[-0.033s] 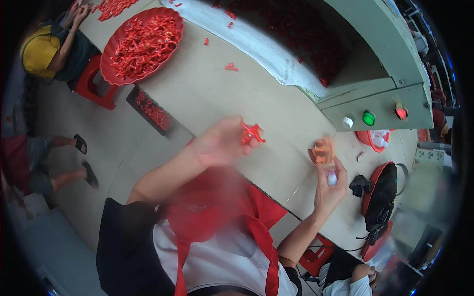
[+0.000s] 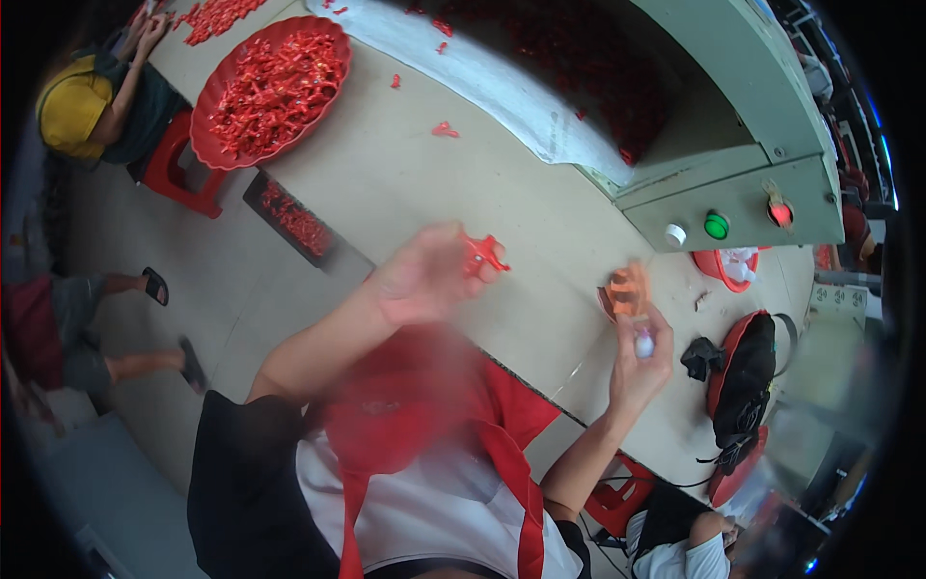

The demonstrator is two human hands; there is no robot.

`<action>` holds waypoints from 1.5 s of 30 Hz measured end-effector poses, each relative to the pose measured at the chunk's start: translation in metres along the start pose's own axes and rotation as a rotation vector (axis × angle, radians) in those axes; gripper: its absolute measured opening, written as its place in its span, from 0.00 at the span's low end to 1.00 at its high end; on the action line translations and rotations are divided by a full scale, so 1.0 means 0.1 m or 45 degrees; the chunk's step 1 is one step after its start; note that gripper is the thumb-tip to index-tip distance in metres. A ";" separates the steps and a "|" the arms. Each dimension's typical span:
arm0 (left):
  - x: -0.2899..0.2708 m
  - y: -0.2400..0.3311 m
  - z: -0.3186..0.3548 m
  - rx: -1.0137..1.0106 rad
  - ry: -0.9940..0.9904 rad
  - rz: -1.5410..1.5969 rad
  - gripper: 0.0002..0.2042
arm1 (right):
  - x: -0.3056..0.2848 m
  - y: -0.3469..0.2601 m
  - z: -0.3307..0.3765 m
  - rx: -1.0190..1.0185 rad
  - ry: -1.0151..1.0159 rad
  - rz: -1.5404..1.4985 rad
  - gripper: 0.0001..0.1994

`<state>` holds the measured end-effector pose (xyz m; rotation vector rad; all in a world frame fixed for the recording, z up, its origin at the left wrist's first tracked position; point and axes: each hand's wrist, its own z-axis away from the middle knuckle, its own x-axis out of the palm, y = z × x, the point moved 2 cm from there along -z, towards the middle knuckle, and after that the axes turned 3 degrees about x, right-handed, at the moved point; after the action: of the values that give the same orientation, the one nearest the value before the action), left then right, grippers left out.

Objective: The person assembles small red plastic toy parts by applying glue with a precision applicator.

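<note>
My left hand (image 2: 422, 275) is closed on a small glossy red plastic piece (image 2: 483, 256) with short, limb-like ends, held up over the table. To the right, my right hand (image 2: 637, 372) grips a small whitish object (image 2: 644, 344) with a pinkish-purple tip, perhaps a little bottle. Just beyond those fingers is an orange block-like thing (image 2: 629, 291) with dark gaps; whether the fingers touch it I cannot tell. Similar red pieces (image 2: 280, 92) are heaped in a red scalloped bowl (image 2: 204, 145) at the far left, and one loose piece (image 2: 445, 129) lies on the table (image 2: 415, 174).
A grey-green machine (image 2: 743, 207) with buttons stands at the far right, red pieces inside its dark opening. A dark tray (image 2: 289, 217) sits along the left table edge. A red basket (image 2: 723, 270) and black bag (image 2: 743, 376) are on the right. Other people are nearby.
The whole view has shifted slightly. Both hands keep their hold on the same things. At the left, a walking person's foot has moved.
</note>
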<state>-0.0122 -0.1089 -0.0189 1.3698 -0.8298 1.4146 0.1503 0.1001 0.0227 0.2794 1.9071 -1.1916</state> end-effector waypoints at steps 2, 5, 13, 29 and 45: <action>0.01 0.04 0.01 0.036 -0.067 0.206 0.24 | 0.11 0.06 0.02 -0.086 0.038 -0.072 0.13; -0.01 0.03 -0.01 0.014 -0.073 0.289 0.23 | 0.17 0.06 0.05 -0.135 0.053 -0.172 0.12; -0.01 0.02 -0.06 -0.015 -0.099 0.309 0.16 | 0.20 0.10 0.05 -0.146 0.022 -0.205 0.09; 0.44 1.07 0.58 1.256 0.771 -2.203 0.15 | 0.16 0.12 0.11 -0.226 -0.031 -0.237 0.07; 0.30 1.84 0.99 2.072 1.327 -3.090 0.17 | 0.23 -0.09 0.14 -0.288 -0.137 -0.219 0.07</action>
<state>-0.1503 -0.2528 0.0508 0.8963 2.4065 0.0051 0.1387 0.0788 0.0082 -0.0697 1.9794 -1.0652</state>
